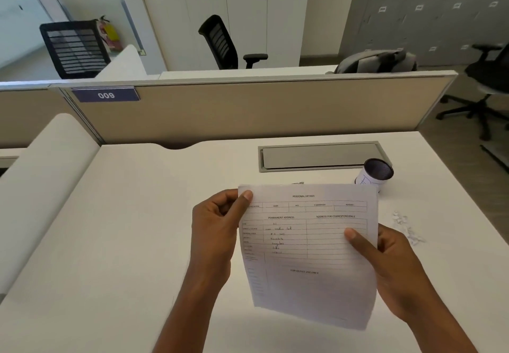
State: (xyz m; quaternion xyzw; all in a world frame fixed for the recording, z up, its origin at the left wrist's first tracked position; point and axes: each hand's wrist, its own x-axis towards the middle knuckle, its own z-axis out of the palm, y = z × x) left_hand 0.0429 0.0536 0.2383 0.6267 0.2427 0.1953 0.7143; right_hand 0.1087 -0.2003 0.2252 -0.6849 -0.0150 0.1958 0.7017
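Note:
A printed form sheet with tables and some handwriting is held up above the white desk, facing me. My left hand pinches its top left corner, thumb on the front. My right hand grips the right edge, thumb pressed on the front and fingers behind the paper. The sheet's lower edge hangs free over the desk.
A small cup with a dark inside stands behind the sheet's top right corner. Small white paper scraps lie to the right. A grey cable hatch sits near the beige partition. Office chairs and a grey bag lie beyond.

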